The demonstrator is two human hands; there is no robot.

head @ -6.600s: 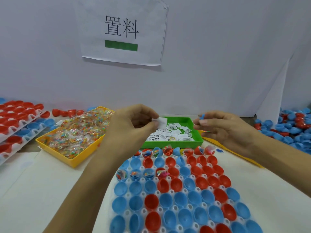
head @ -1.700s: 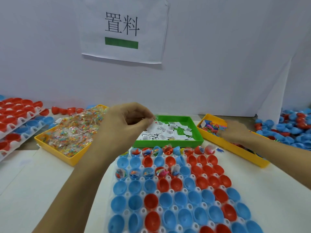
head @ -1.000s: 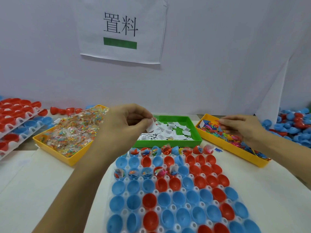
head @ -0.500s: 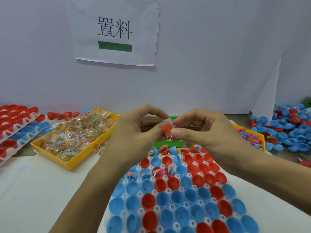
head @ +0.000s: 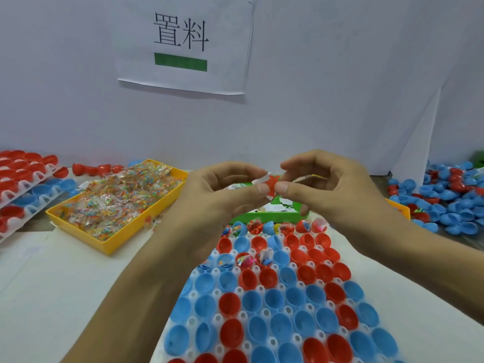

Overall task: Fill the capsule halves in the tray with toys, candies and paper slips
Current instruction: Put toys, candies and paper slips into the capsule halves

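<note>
We held a small red toy [head: 272,182] against a paper slip [head: 262,179], left hand [head: 222,195] and right hand [head: 332,189] both pinching them together above the capsule tray [head: 264,313] (probably pairing them for one drop); most halves lay empty.

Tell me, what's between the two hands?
In the head view, a small red toy and a white paper slip, pinched between the left hand and right hand.

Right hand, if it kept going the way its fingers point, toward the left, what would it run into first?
Most likely the left hand. The right hand has its fingers pinching the small red toy and paper slip, which the left fingertips already hold. Depth is unclear.
</note>
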